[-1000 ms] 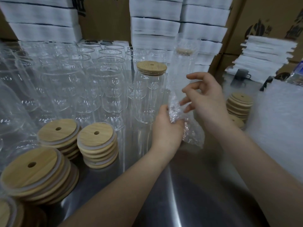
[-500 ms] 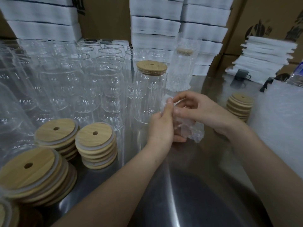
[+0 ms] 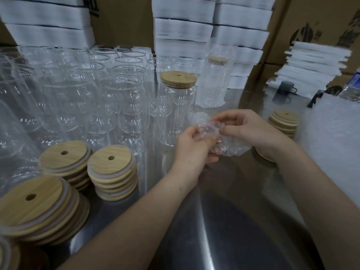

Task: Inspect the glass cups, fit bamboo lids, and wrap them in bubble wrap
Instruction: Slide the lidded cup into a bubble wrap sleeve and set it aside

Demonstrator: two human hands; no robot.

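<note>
Held: bubble wrap (image 3: 229, 141), one small crumpled piece, just above the bench (image 3: 224, 221), between both hands. Left hand (image 3: 191, 147): fingers (image 3: 209, 141) curled under the wrap's near left edge, thumb on top, gripping it. Right hand (image 3: 251, 131): fingers (image 3: 228, 131) pinching the wrap's upper right edge, thumb and forefinger closed on the film. The two sets of fingers nearly meet, with the wrap between them. Just beyond the left fingers: lidded cup (image 3: 176, 114), upright, bamboo lid (image 3: 178, 79) seated on its rim. Beyond the right fingers, further back: wrapped cup (image 3: 213, 82), upright, lid visible through the film. Left of the left fingers: open cups (image 3: 120, 98), upright, packed side by side in rows. Nearer than those, left of the left forearm: three lid stacks (image 3: 112, 172), each top lid with a centre hole. Right of the right fingers: short stack (image 3: 284, 121) of lids. The edge of a loose lid (image 3: 263, 155) shows under the right wrist. Far right of the fingers: sheet pile (image 3: 335, 143) of bubble film on the bench. Behind everything: foam stacks (image 3: 183, 26), white, against boxes (image 3: 321, 20). A dark mug (image 3: 286, 88) sits beyond the short stack.
</note>
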